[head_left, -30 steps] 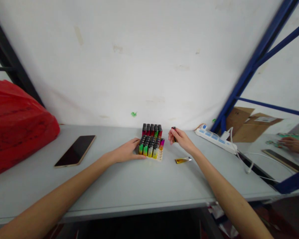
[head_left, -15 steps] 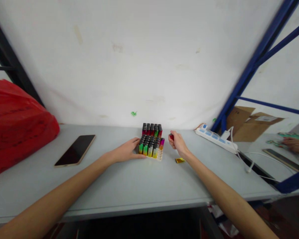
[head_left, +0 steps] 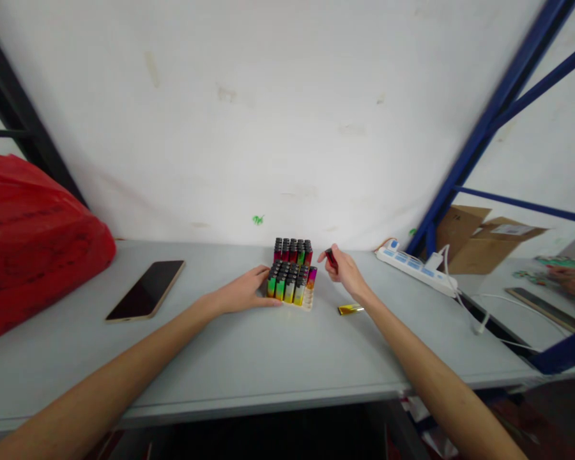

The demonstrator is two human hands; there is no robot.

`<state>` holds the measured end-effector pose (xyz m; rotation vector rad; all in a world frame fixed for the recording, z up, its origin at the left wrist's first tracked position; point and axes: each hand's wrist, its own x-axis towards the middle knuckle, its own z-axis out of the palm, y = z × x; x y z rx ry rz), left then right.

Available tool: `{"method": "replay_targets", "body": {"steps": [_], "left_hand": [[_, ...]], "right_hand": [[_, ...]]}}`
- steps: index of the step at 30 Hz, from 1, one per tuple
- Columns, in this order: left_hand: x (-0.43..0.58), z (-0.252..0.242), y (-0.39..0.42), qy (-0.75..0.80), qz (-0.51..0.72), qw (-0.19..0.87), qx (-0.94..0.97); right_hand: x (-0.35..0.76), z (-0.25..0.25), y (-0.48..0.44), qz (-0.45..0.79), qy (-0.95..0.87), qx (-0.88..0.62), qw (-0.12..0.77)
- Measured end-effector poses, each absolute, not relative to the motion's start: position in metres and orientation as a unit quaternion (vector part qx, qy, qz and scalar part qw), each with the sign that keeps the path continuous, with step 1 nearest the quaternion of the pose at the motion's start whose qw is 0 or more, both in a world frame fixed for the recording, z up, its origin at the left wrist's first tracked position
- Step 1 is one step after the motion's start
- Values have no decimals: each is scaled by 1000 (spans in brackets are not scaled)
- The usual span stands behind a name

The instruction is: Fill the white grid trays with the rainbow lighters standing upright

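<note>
Several lighters [head_left: 289, 289] in green, yellow and silver stand upright in a pale tray [head_left: 308, 300], whose right side shows uncovered slots. A purple-orange lighter [head_left: 311, 277] stands at that side. Behind is a second group of dark red and green lighters [head_left: 292, 250]. My left hand [head_left: 244, 289] rests against the left of the front tray, its thumb along the front edge and its fingers partly hidden. Right of the tray, my right hand [head_left: 344, 273] is closed on a red lighter [head_left: 331, 258] with a black top. A gold lighter [head_left: 349, 309] lies below that hand.
A phone [head_left: 146, 291] lies at the left, beside a red plastic bag [head_left: 38, 243]. A white power strip [head_left: 416, 268] with cables is at the right, near a blue frame [head_left: 474, 140] and a cardboard box [head_left: 483, 246]. Another person's hand [head_left: 572, 281] shows far right.
My right hand has shifted slightly and its fingers have loosened, so more of the red lighter shows. More of the gold lighter is uncovered. My left hand stays at the tray.
</note>
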<state>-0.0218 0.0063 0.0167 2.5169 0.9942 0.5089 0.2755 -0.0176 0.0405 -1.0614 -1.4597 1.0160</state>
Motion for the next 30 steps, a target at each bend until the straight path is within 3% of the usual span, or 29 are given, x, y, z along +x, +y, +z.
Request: {"method": "replay_targets", "body": {"steps": [5,11,17,30], "left_hand": [[-22,18,6,346,192,194,898],[-23,15,7,347,189,198,897],[-22,15,7,341,200,194,898],[-22,15,6,354,189,192,896]], "right_hand": [[286,56,-29,347,-717,-380,470],[293,63,-34,182,-791,-415,411],[295,59,-35,254,-805,-423,329],[285,53,-28,210,-830,-470,213]]}}
